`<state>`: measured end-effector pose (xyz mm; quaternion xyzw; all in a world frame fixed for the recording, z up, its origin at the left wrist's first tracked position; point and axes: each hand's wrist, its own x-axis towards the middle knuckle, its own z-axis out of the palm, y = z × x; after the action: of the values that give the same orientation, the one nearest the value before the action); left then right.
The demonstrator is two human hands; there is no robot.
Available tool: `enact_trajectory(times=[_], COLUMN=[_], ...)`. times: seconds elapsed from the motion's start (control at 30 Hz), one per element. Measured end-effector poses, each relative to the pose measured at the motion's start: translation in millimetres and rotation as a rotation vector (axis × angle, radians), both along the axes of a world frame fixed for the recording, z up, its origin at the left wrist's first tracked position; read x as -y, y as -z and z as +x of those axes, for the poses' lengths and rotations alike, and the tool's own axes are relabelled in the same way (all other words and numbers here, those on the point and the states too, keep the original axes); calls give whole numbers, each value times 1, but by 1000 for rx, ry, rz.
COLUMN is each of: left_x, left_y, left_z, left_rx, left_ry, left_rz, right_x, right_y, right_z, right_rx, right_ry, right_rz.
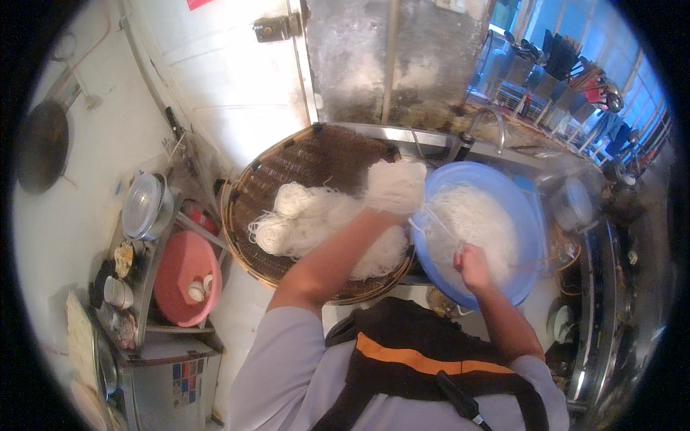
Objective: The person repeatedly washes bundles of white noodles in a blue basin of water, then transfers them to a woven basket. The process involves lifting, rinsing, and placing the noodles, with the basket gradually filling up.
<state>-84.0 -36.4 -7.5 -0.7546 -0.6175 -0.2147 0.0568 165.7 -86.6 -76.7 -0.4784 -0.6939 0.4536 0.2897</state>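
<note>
My left hand (391, 213) is over the gap between a woven bamboo basket (329, 143) and a blue plastic basin (531, 237). A thick band of white noodles (396, 183) is wrapped around it, hiding the fingers. Over the basin, my right hand (473, 265) has curled fingers pinching noodle strands (444, 226) that stretch across from the left hand. A loose mass of thin white noodles (480, 210) fills much of the basin. In the basket lie coiled noodle bundles (292, 199) and a looser heap (385, 250), partly behind my left forearm.
A curved metal faucet (493, 121) stands behind the basin. To the left, a rack holds a pink basin (175, 269) and a metal pot with a colander-like lid (143, 207). A wok (43, 145) hangs on the left wall. Utensil holders (560, 81) line the window.
</note>
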Motion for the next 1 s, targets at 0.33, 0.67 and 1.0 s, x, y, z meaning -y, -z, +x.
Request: enact_trajectory(times=[0.33, 0.67, 1.0], left_x=[4, -16, -66], left_y=[-10, -5, 50], left_z=[-97, -167, -119], left_rx=[-131, -225, 6], left_ry=[-152, -316, -141], left_rz=[146, -67, -373], right_x=[8, 49, 52], right_y=[23, 25, 13], right_z=[41, 47, 34], right_rx=[-216, 329, 390], right_ry=[207, 191, 107], right_rz=[-123, 305, 314])
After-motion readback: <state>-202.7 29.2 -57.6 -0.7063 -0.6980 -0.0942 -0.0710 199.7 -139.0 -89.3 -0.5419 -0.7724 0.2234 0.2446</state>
